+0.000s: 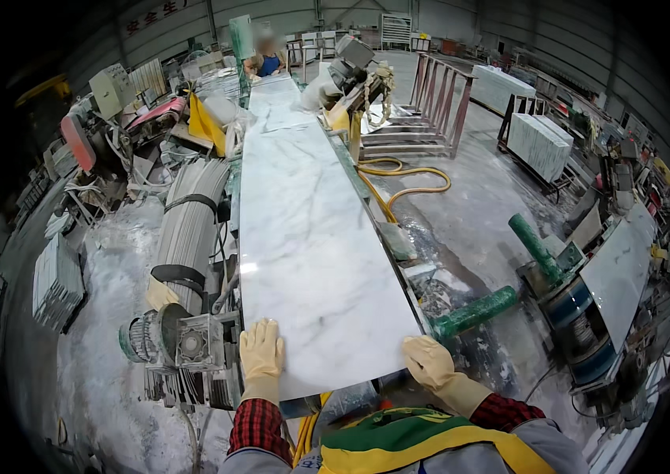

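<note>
A long white marble slab (315, 237) with grey veining lies flat along the machine bed in front of me. My left hand (262, 357), in a cream rubber glove, rests on its near left corner with the fingers stretched out flat. At the near right corner, my right hand (433, 365), gloved the same way, lies over the edge with its fingers extended toward the stone. Its thumb is hard to make out. Farther along the bed, another pale slab (278, 107) lies beyond a visible seam.
A motor with gearbox (192, 341) stands by my left hand; a green cylinder (473, 312) juts out at right. Strapped strips (192, 217) lie left of the bed. A yellow hose (422, 188) loops near a metal rack (437, 110). A person (270, 63) is at the far end.
</note>
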A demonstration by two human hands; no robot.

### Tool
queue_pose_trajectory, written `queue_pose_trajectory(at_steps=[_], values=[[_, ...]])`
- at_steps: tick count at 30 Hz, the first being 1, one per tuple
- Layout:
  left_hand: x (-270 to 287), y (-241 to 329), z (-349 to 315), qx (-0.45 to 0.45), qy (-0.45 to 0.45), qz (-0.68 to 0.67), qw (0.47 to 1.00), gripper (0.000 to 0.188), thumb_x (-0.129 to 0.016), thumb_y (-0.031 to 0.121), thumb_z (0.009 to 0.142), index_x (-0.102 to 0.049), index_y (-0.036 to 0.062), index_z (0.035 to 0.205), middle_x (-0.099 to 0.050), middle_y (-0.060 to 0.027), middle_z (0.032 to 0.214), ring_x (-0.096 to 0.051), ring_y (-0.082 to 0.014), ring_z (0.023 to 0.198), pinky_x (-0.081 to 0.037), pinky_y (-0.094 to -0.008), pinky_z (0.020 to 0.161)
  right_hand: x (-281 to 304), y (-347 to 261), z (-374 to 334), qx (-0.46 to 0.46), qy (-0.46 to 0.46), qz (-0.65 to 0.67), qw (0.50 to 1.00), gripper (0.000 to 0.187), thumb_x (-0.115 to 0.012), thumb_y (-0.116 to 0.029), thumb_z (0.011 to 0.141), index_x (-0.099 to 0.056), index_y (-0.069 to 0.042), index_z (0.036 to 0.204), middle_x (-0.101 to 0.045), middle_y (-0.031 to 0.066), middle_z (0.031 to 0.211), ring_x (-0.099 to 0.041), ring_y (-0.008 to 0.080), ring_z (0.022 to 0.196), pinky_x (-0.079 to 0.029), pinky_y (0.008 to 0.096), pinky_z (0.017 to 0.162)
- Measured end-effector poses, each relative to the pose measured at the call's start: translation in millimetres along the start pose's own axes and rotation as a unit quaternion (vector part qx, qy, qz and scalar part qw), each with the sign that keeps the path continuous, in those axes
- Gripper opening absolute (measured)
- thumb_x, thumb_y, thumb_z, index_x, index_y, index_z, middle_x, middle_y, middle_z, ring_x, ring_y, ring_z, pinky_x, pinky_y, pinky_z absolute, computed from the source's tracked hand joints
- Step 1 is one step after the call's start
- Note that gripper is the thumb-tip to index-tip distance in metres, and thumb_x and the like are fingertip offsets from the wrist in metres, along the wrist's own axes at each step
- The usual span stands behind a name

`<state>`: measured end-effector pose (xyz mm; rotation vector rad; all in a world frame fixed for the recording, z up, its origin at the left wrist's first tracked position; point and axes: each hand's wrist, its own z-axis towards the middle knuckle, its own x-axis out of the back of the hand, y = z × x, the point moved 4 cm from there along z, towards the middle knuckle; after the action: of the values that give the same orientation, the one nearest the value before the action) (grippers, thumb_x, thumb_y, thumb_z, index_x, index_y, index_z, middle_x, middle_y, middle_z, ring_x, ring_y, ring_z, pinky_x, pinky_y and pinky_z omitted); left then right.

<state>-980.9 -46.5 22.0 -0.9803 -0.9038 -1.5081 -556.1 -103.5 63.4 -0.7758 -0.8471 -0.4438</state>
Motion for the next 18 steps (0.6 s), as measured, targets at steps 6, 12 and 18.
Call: queue_pose_trajectory(at_steps=[6, 12, 18], values=[[-4, -1, -4, 0.022, -0.031, 0.01, 0.999, 0.053, -0.068, 0.037, 0.101, -0.06, 0.0149, 0.149, -0.059, -0.0119, 0.158, -0.051, -0.0328, 0.149, -0.034, -0.0571, 0.124, -16, 7, 46, 0.015, 0.073, -0.079, 0.994, 0.042, -0.074, -0.017, 0.091, -0.068, -0.001, 0.13, -0.069, 0.023, 0.134, -0.065, 0.0428, 0.122, -0.052, 0.0525, 0.107], [3, 4, -3, 0.03, -0.051, -0.007, 0.998, 0.053, -0.067, 0.037, 0.102, -0.058, 0.0166, 0.151, -0.058, -0.0097, 0.158, -0.05, -0.0324, 0.149, -0.034, -0.0611, 0.123, -39, 26, 61, -0.025, 0.091, -0.11, 0.989, 0.051, -0.075, -0.021, 0.089, -0.067, -0.003, 0.136, -0.066, 0.0215, 0.142, -0.062, 0.0419, 0.131, -0.048, 0.0527, 0.115], [1, 1, -11, 0.05, -0.071, 0.002, 0.996, 0.055, -0.067, 0.037, 0.103, -0.057, 0.0164, 0.152, -0.058, -0.0102, 0.16, -0.049, -0.0328, 0.15, -0.033, -0.0596, 0.125, -25, 11, 71, -0.032, 0.075, -0.067, 0.994, 0.046, -0.075, -0.02, 0.088, -0.07, -0.002, 0.13, -0.069, 0.0223, 0.136, -0.063, 0.0431, 0.127, -0.05, 0.0534, 0.111]])
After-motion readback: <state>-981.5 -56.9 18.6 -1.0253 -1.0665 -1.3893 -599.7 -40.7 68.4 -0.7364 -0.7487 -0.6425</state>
